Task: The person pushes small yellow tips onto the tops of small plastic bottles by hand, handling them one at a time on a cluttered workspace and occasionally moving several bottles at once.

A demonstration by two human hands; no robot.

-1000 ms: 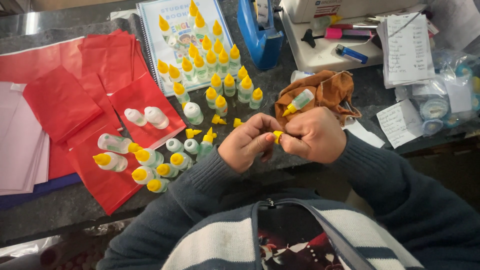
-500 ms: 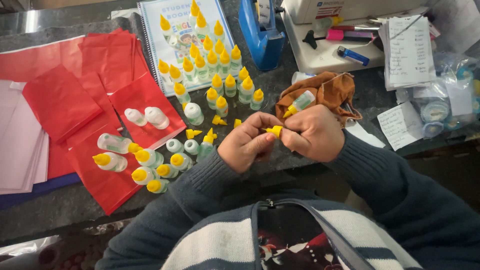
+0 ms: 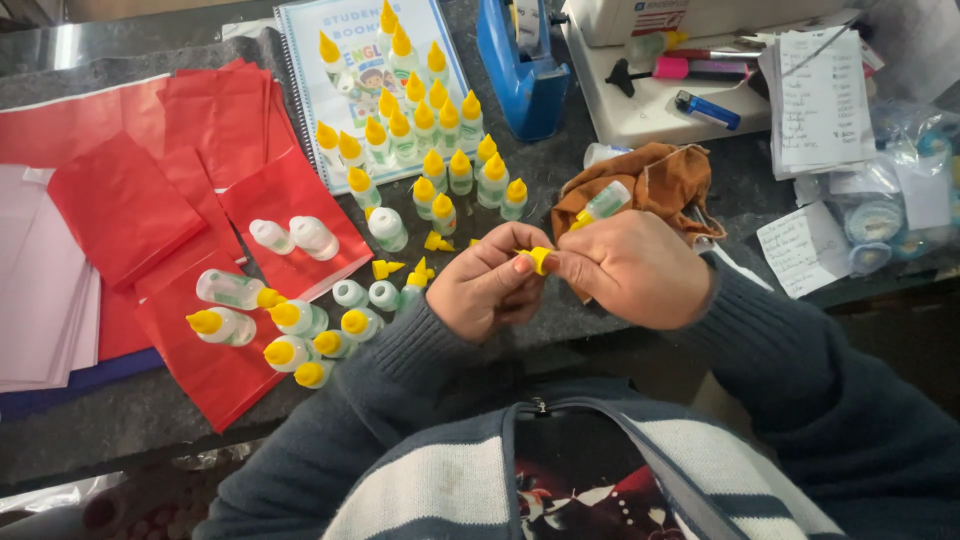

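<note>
1. The left hand (image 3: pixel 490 290) pinches a yellow cap (image 3: pixel 540 260) at its fingertips.
2. The right hand (image 3: pixel 630 270) grips a small bottle (image 3: pixel 605 202), apparently tilted up-right, cap just left of it.

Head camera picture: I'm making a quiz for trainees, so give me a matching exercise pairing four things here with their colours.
Things:
1. tape dispenser
2. cap pinched between left hand and right hand
3. paper bags
4. cloth

Colours:
A. red
B. brown
C. blue
D. yellow

Pairs: 1-C, 2-D, 3-A, 4-B
</note>
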